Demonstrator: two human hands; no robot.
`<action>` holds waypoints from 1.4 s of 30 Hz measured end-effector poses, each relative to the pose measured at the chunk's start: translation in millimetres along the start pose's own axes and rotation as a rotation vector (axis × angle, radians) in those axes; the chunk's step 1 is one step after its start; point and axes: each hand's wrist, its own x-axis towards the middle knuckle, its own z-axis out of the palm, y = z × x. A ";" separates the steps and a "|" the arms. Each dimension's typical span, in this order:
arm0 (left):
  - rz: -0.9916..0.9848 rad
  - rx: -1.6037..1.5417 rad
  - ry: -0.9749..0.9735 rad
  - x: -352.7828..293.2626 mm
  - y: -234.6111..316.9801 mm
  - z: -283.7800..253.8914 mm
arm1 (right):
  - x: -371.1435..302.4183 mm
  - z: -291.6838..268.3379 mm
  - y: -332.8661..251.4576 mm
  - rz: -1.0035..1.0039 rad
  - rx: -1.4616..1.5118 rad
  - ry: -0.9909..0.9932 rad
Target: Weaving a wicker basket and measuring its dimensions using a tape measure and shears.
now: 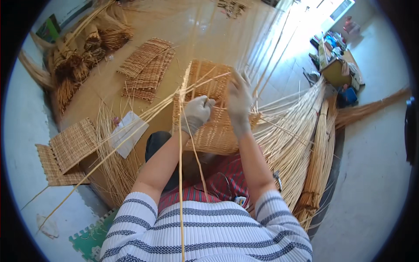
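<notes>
A box-shaped wicker basket [218,137], partly woven, rests in front of me over my lap. Inside its upper edge, my gloved left hand [198,111] is closed, fingers curled on the basket's rim. Long pale wicker strands [152,111] cross just above that hand and run out to the lower left. Another strand [180,174] hangs down toward my shirt. My right hand [239,102], also gloved, is raised at the basket's right side. Motion smears its fingers, so its grip is unclear. Strand ends reach toward it.
At right lie a fanned bundle of pale strands [294,131] and a tied brown bundle [318,161]. Woven panels [150,67] lie on the floor at far left, with more panels [74,144] at near left. Bundles [72,72] stand along the left wall. A cluttered wooden cabinet [338,74] stands far right.
</notes>
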 end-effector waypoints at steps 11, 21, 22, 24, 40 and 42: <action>-0.091 -0.070 -0.021 15.8 -10.6 3.5 | 32.6 7.3 -12.6 0.071 -0.138 -0.387; 0.062 -0.048 0.081 1.3 -22.0 -0.7 | -86.3 -62.6 48.4 0.727 0.858 0.126; 0.519 0.327 0.408 -10.1 -15.9 3.6 | -93.6 -83.4 57.3 0.664 0.750 0.089; 0.626 0.654 0.278 -20.4 4.8 8.0 | -88.3 -100.9 60.8 0.597 0.618 0.145; 0.453 0.967 0.019 -30.5 -4.7 67.8 | -105.0 -113.9 -1.0 0.444 0.480 0.370; 0.660 0.217 0.120 -41.2 -23.6 50.1 | -105.6 -69.1 -16.7 0.443 0.563 0.038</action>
